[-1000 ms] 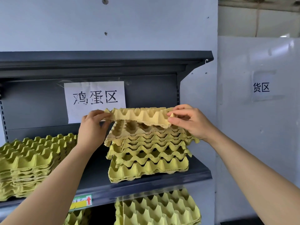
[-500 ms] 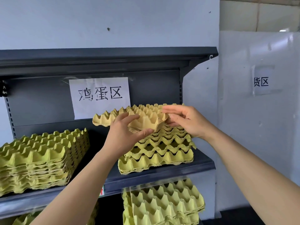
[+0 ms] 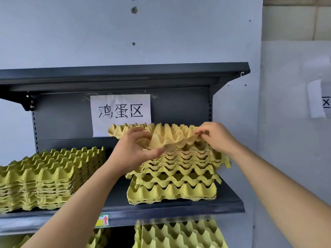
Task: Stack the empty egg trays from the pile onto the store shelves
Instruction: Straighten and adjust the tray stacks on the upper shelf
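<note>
We see the top tray [image 3: 166, 135] has rotated since a second ago, corner toward us, just above the right stack [image 3: 175, 179] on the shelf [image 3: 179, 208]. Left hand [image 3: 133, 151] pinches the near corner, right hand [image 3: 217, 138] pinches the right edge. Probably aligning it to nest; not seated yet.

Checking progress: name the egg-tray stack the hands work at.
The middle shelf's right stack: left hand and right hand hold a tray over it; the left stack lies untouched.
</note>
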